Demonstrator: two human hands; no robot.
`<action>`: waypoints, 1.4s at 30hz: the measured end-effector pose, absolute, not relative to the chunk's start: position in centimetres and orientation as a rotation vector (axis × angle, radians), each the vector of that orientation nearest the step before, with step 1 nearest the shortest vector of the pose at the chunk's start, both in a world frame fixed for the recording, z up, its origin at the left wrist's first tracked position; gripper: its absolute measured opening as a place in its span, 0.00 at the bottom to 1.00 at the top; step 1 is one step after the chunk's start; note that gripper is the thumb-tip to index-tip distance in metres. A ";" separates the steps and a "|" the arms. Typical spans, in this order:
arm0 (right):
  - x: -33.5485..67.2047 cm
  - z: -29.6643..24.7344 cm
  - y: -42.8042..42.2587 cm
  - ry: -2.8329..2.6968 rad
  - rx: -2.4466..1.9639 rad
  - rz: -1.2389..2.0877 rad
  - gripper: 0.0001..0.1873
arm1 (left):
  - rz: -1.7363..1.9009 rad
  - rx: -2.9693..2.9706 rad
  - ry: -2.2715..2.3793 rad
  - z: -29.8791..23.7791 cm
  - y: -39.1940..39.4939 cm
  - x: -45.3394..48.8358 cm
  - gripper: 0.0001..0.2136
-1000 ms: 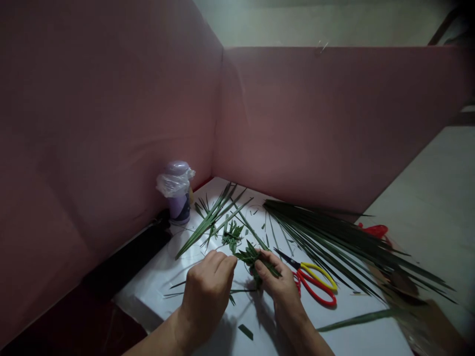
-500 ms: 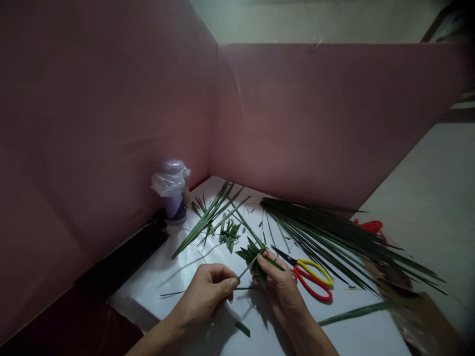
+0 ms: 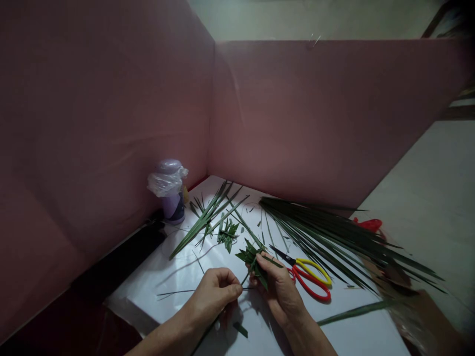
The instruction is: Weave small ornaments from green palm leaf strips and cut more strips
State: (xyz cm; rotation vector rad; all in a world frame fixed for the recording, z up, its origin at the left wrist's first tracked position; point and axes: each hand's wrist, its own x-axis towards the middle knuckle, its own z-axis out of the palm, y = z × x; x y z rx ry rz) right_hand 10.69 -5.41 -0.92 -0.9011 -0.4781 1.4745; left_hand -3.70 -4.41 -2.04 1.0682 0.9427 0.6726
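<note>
- The left hand is pinched narrow, thumb against forefinger, holding a thin dark-green strip of leaf.
- That strip slants up to the right, reaching a spiky cluster of pointed dark-green leaf pieces in the right hand.
- The right hand is closed around the spiky cluster, its thumb pressed on the near side; leaf tips poke out above and below the grip.
- The cluster is raised over a white-covered worktop, left of the scissors.
- Scissors with black blades, 1 yellow handle loop and 1 red handle loop lie just right of the right hand, tips pointing up and left.
- A smaller cluster of folded green leaf pieces rests beyond the left hand, with small green scraps around it.
- Further left lies a loose sheaf of long, narrow green leaves.
- A large fan of long dark-green leaves spreads across the right side and past the worktop's edge.
- A short, flat green leaf offcut lies between the 2 forearms.
- At the far left stands a purple bottle wrapped in clear plastic at its top, near a pink panel.
</note>
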 end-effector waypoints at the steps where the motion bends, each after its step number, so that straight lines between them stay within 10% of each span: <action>1: 10.6 -0.9 -5.4 -0.479 -0.914 1.470 0.10 | 0.664 1.080 0.935 -2.0 -4.4 -3.7 0.08; 22: 10.0 -0.2 -6.0 -0.569 -0.926 1.463 0.12 | 0.827 1.076 0.771 -1.2 -4.0 -2.3 0.11; 42: 10.1 -0.2 -5.9 -0.469 -1.003 1.348 0.12 | 0.474 2.909 1.659 1.8 4.7 -6.9 0.11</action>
